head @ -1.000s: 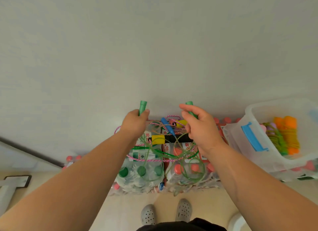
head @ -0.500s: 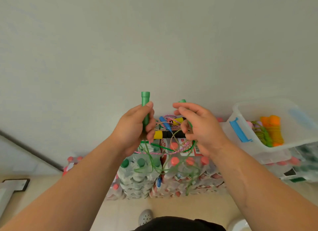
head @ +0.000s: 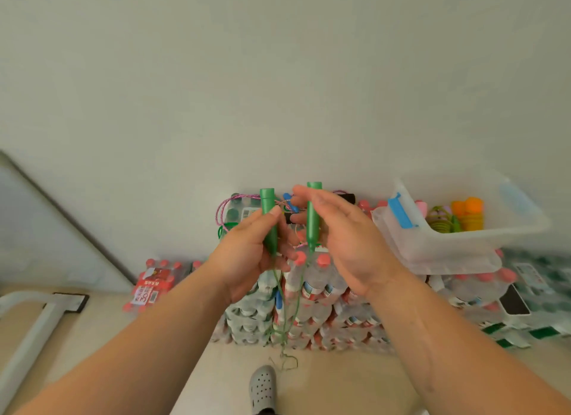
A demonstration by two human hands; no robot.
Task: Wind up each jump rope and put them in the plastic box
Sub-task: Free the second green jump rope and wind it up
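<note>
I hold a green jump rope up in front of the wall. My left hand grips one green handle upright. My right hand holds the other green handle close beside it, between thumb and long fingers. The thin green cord hangs from both handles down to the floor. The clear plastic box with a blue latch sits to the right on bottle packs and holds wound orange and green ropes. Behind my hands lie a pink rope, a blue handle and a black handle.
Stacked shrink-wrapped packs of water bottles stand against the white wall below my hands. A small red-capped pack sits on the floor at the left. My grey shoe is on the beige floor. A white frame lies at far left.
Both hands brought the green handles together and upright. The green cord came off the bottle packs and now hangs straight down. The view moved, so the box appears lower and closer.
</note>
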